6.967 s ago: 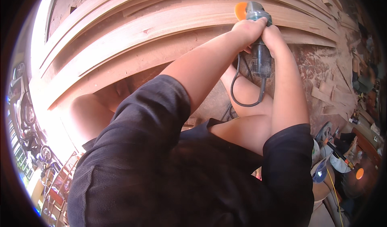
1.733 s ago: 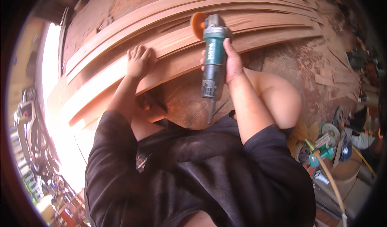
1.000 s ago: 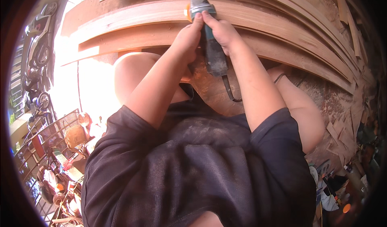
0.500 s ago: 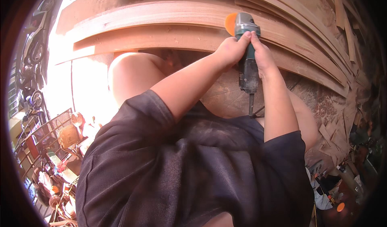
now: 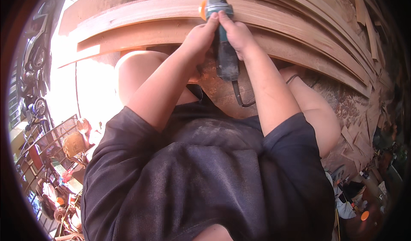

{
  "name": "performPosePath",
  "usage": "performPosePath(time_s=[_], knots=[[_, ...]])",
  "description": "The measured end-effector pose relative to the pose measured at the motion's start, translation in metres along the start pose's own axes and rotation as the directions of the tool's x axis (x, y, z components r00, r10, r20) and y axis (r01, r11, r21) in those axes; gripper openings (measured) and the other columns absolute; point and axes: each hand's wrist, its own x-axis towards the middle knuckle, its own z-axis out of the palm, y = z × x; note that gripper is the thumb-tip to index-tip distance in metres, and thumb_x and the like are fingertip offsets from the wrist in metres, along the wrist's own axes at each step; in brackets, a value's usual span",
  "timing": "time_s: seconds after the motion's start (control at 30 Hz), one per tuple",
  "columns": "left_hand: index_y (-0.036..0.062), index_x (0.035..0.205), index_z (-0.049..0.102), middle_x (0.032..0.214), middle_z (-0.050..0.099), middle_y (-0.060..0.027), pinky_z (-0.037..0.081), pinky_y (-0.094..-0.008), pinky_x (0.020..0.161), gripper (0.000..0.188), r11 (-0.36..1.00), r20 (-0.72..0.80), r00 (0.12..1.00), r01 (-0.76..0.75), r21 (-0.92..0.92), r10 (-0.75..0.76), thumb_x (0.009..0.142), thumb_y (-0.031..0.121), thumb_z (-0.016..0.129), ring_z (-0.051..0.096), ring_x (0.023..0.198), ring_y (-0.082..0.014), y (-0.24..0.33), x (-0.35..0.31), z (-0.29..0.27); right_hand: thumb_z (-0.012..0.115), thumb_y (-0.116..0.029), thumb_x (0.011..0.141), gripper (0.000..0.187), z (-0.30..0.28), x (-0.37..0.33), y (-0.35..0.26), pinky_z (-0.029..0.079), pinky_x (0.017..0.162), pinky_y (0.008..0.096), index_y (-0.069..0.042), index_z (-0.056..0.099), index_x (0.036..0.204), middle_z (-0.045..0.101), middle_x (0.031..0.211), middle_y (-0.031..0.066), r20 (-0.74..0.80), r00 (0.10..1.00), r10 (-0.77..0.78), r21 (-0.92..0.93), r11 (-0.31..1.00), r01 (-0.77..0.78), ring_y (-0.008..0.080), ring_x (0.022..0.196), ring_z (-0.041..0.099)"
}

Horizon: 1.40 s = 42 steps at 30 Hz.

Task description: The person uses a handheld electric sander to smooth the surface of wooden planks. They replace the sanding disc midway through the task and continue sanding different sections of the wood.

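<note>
Since half a second earlier the angle grinder (image 5: 221, 39) had shifted left along the curved wooden boards (image 5: 274, 22). Left hand (image 5: 201, 35) and right hand (image 5: 236, 32) were both closed tight around the grinder's teal body, side by side. Its orange disc (image 5: 202, 10) sat against a board face. Black cord (image 5: 239, 97) trailed down toward the dark shirt (image 5: 205, 172).

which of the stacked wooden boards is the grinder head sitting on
The pale, sunlit board near the stack's top; the grinder head rests on it, the darker boards lie nearer the person.
</note>
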Motion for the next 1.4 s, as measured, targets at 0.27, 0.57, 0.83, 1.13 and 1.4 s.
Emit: performPosePath(time_s=[0.27, 0.57, 0.83, 1.13, 1.4], knots=[[0.0009, 0.152, 0.05, 0.144, 0.057, -0.0244, 0.043, -0.0501, 0.11, 0.086, 0.952, 0.018, 0.995, 0.099, -0.29, -0.098, 0.102, 0.071, 0.053, 0.056, 0.131, -0.0351, -0.013, -0.015, -0.019, 0.065, -0.062, 0.1, 0.076, 0.021, 0.002, -0.003, 0.056, 0.074, 0.0317, 0.012, 0.066, 0.117, 0.073, 0.098, 0.013, 0.098, 0.994, 0.057, -0.172, 0.984, -0.039, 0.018, 0.084, 0.069], [-0.0149, 0.125, 0.065, 0.105, 0.071, -0.0231, 0.06, -0.0429, 0.079, 0.087, 0.964, 0.3, 0.953, -0.127, 0.233, 0.053, 0.101, 0.068, 0.055, 0.072, 0.094, -0.0291, -0.037, 0.028, 0.133, 0.06, -0.058, 0.106, 0.066, -0.143, -0.069, 0.013, 0.055, 0.086, 0.0313, 0.005, 0.066, 0.125, 0.072, 0.112, 0.0101, -0.285, 0.958, 0.04, 0.132, 0.991, -0.002, 0.0173, 0.096, 0.069], [-0.0171, 0.126, 0.064, 0.114, 0.072, -0.0272, 0.059, -0.0528, 0.089, 0.092, 0.96, 0.282, 0.959, -0.102, 0.26, 0.025, 0.098, 0.071, 0.058, 0.071, 0.106, -0.037, -0.009, 0.047, 0.114, 0.057, -0.057, 0.107, 0.066, -0.117, -0.046, -0.004, 0.062, 0.087, 0.0415, 0.002, 0.058, 0.136, 0.073, 0.115, 0.014, -0.247, 0.967, 0.061, 0.227, 0.974, -0.003, 0.025, 0.102, 0.074], [-0.0098, 0.139, 0.058, 0.127, 0.067, -0.0184, 0.053, -0.0455, 0.097, 0.092, 0.988, -0.155, 0.985, -0.099, -0.115, 0.08, 0.099, 0.073, 0.058, 0.063, 0.118, -0.0307, 0.012, 0.021, -0.059, 0.066, -0.062, 0.099, 0.077, 0.059, 0.044, -0.029, 0.057, 0.078, 0.0368, 0.013, 0.069, 0.117, 0.074, 0.101, 0.0173, 0.116, 0.991, 0.068, -0.19, 0.981, -0.045, 0.0232, 0.088, 0.071], [-0.0118, 0.131, 0.062, 0.113, 0.072, -0.0215, 0.052, -0.0407, 0.093, 0.082, 0.973, -0.075, 0.974, -0.205, 0.11, 0.214, 0.107, 0.064, 0.045, 0.066, 0.107, -0.0278, 0.003, 0.045, 0.023, 0.063, -0.062, 0.101, 0.073, -0.029, 0.022, -0.04, 0.058, 0.079, 0.0338, 0.008, 0.069, 0.122, 0.075, 0.104, 0.0154, 0.072, 0.995, 0.076, -0.137, 0.988, -0.065, 0.021, 0.089, 0.071]])
